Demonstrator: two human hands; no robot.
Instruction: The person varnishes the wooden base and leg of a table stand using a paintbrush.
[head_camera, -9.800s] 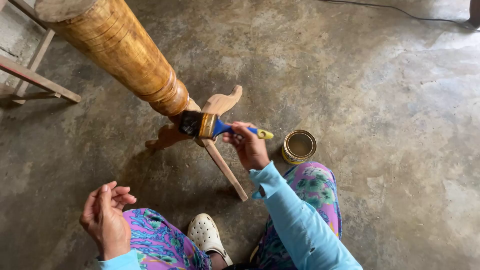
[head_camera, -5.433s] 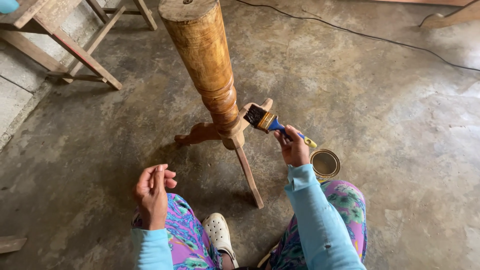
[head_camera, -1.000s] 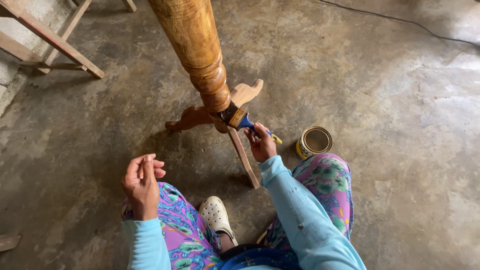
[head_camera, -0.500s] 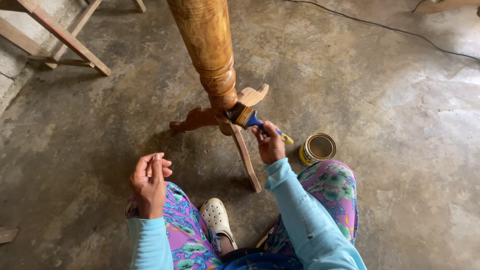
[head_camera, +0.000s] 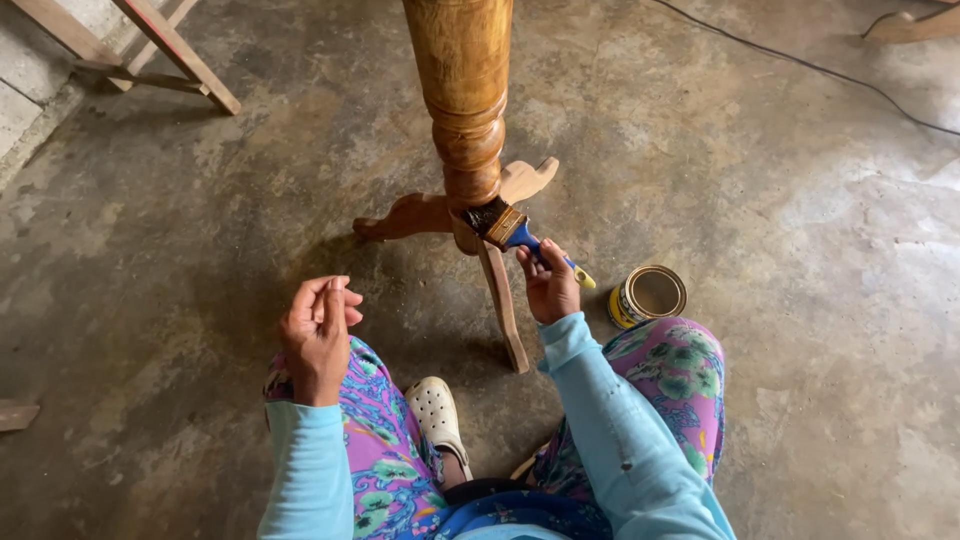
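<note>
At the bottom edge sit the knees in patterned trousers, a white shoe (head_camera: 437, 412) between them. The left hand (head_camera: 318, 330) rests above the left knee, fingers loosely curled together, holding nothing. Right of centre, the right hand (head_camera: 548, 285) is clamped on the blue handle of the brush (head_camera: 510, 229), its bristles pressed where the post (head_camera: 463, 95) meets its legs (head_camera: 502, 300). Working that joint well likely calls for short strokes along the grain and little load on the bristles, so nothing pools. The open tin (head_camera: 648, 294) stands just right of the hand. The post's top is cut off, its far side is hidden, and the tin's contents are hard to make out.
</note>
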